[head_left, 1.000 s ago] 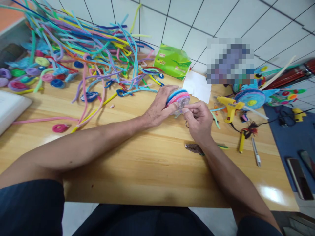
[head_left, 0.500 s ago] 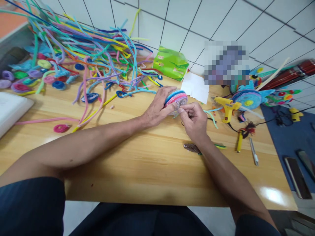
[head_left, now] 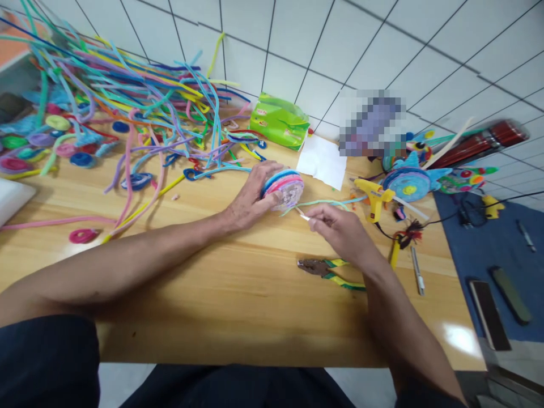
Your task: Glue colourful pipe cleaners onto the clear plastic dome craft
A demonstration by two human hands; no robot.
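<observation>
My left hand [head_left: 255, 198] is closed around a round, clear piece wrapped with blue, pink and purple pipe-cleaner bands [head_left: 285, 187]. To its right my right hand [head_left: 334, 226] pinches a thin, pale stick-like piece [head_left: 302, 214], whose end lies near the round piece. A light green pipe cleaner [head_left: 325, 202] passes behind the right fingers. Pliers [head_left: 317, 267] with yellow-green handles lie below the right hand, partly under the forearm. The yellow glue gun [head_left: 374, 198] stands to the right.
Many pipe cleaners [head_left: 148, 85] and small coils [head_left: 83, 159] cover the back left. Behind my hands are a green packet [head_left: 278, 122] and white paper [head_left: 323, 161]. A blue fish-like craft [head_left: 408, 184], a cutter [head_left: 417, 272] and a blue mat [head_left: 467, 238] are at the right.
My right hand has drawn away from the round piece, to the right and down, with the pale piece now visible in its fingers. The view has shifted, and more of the pliers shows.
</observation>
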